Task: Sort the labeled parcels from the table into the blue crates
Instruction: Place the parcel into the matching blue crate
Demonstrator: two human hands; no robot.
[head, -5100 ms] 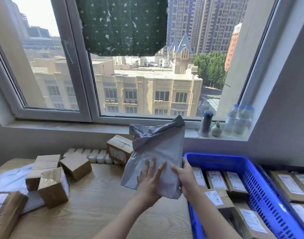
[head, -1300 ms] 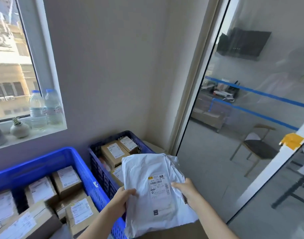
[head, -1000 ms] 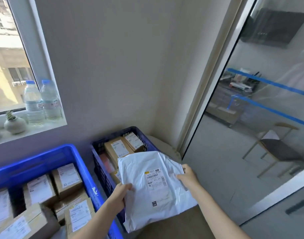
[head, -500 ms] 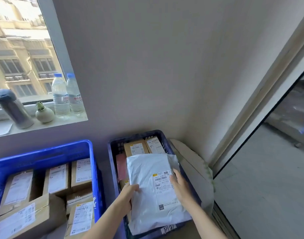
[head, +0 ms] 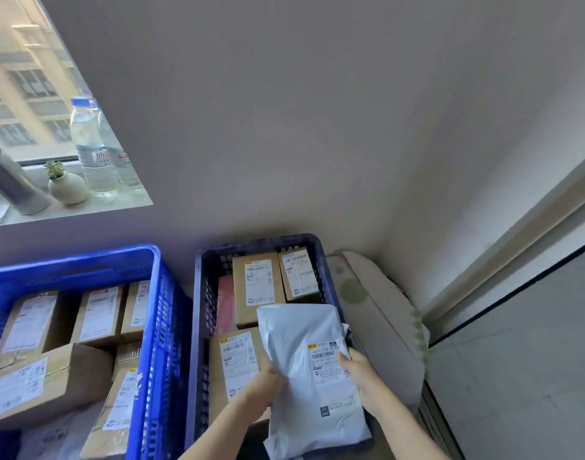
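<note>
I see both hands, left hand [head: 267, 383] and right hand [head: 360, 376], gripping grey mailer [head: 311, 370] | over dark crate [head: 204, 293], right wall | bright blue crate [head: 151, 327] beside | grey room corner, bottles [head: 95, 151] on sill.

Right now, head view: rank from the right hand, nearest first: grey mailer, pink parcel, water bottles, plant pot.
1. grey mailer: in the right hand, over the dark blue crate.
2. pink parcel: inside that crate, left side.
3. water bottles: windowsill, upper left.
4. plant pot: sill, farther left.

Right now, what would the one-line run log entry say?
phase: placing | object: grey mailer bag | left hand: gripping | right hand: gripping | target: dark blue crate, bag over its right side | released: no
</note>
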